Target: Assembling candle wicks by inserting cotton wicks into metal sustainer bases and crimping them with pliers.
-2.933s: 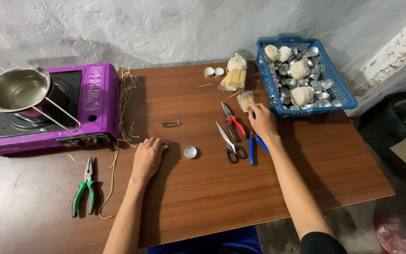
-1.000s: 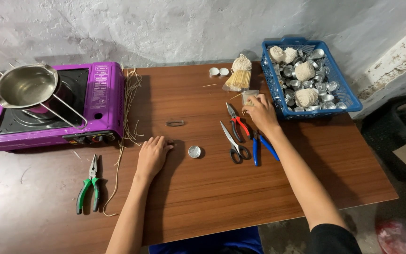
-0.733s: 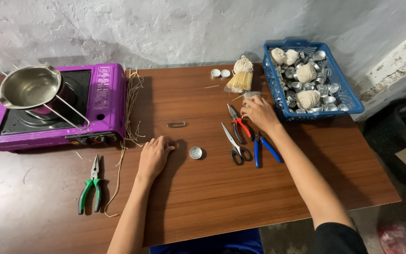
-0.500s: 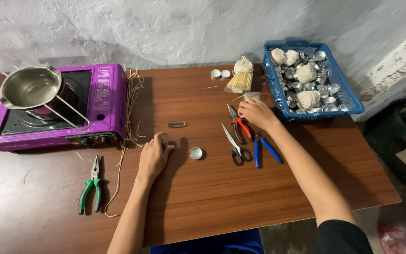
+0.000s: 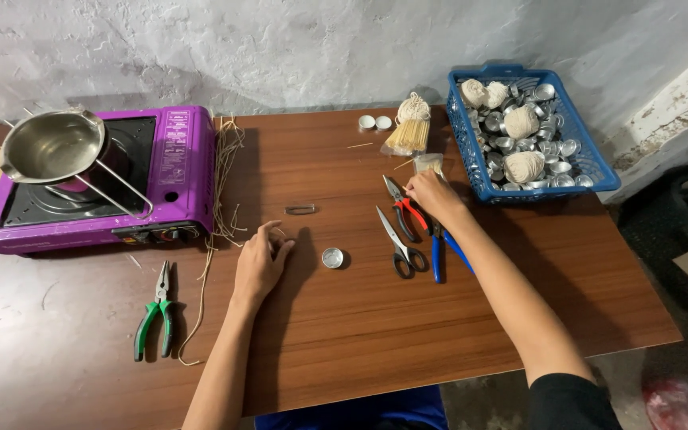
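My left hand (image 5: 262, 261) rests flat on the brown wooden table (image 5: 344, 342), fingers loosely apart, holding nothing. A small round metal cup (image 5: 332, 257) lies just right of it. My right hand (image 5: 431, 193) reaches to the back right, fingertips touching a small clear packet (image 5: 428, 163). Below that hand lie red-handled pliers (image 5: 402, 209), black-handled scissors (image 5: 397, 242) and a blue-handled tool (image 5: 439, 253).
A purple portable stove (image 5: 161, 179) with a steel pot (image 5: 53, 147) stands at the left, straw-like strands (image 5: 224, 183) beside it. Green-handled pliers (image 5: 155, 314) lie front left. A blue basket (image 5: 595, 171) holds string balls and several metal cups. A wick bundle (image 5: 412, 127), two small cups (image 5: 374, 122) and a metal clip (image 5: 300, 209) lie behind.
My right hand has shifted slightly up toward the clear packet. My left hand stays in place on the table. The view has drifted a little.
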